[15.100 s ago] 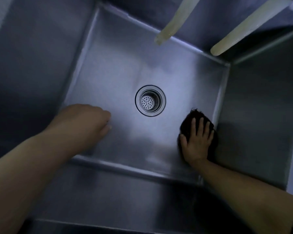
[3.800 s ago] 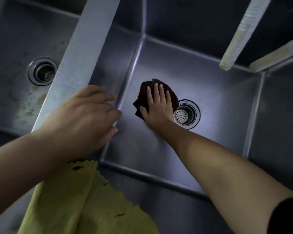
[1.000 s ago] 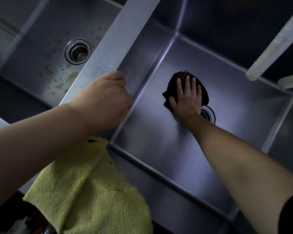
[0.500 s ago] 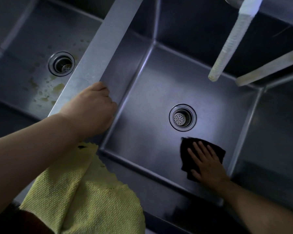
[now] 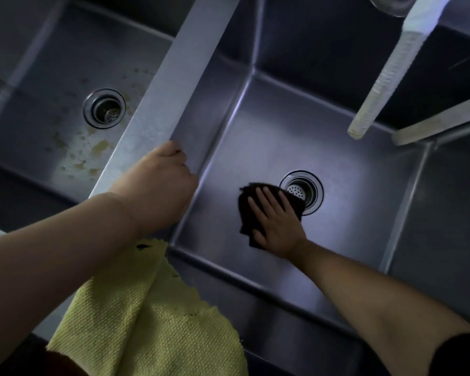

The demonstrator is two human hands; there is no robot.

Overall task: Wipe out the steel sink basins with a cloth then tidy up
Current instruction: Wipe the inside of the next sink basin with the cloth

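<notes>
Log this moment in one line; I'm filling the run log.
right hand flat on dark cloth, beside drain | left hand on divider | left basin stained

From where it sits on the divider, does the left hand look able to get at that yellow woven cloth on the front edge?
Probably yes. The left hand rests on the steel divider, and the yellow woven cloth lies just beneath its forearm with nothing covering it; drawing the hand back should reach it.

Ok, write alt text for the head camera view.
A right hand presses a dark cloth flat on a steel sink basin floor beside its round drain. The left hand grips the steel divider; a yellow cloth drapes the front edge.
</notes>
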